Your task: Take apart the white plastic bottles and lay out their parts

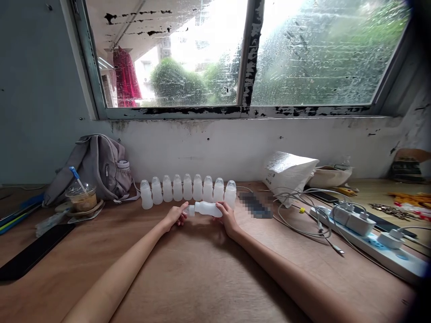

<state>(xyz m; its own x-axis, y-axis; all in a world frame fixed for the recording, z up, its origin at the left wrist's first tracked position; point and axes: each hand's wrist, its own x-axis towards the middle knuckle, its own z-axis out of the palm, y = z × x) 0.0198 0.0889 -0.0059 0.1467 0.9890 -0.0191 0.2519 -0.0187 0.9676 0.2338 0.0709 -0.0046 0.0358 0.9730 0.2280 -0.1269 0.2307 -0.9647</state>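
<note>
Level above the wooden table (188,278), a frosted white baby bottle (206,208) lies sideways between my hands. The fingers of my right hand (226,217) are wrapped round its base end. My left hand (177,216) pinches a small translucent cap (191,210) at the bottle's neck end. Whether cap and neck touch, I cannot tell. Just behind, several similar bottles with clear domed caps stand upright in a slightly curved row, among them a middle bottle (187,187) and a right end bottle (230,193), which is partly behind my right hand.
To the left are a grey backpack (97,168), an iced drink cup (81,197) with a straw, and a flat black object (35,251). On the right, loose white cables (286,220) lie beside a power strip (373,242) with chargers. A white bag (286,172) stands near the wall.
</note>
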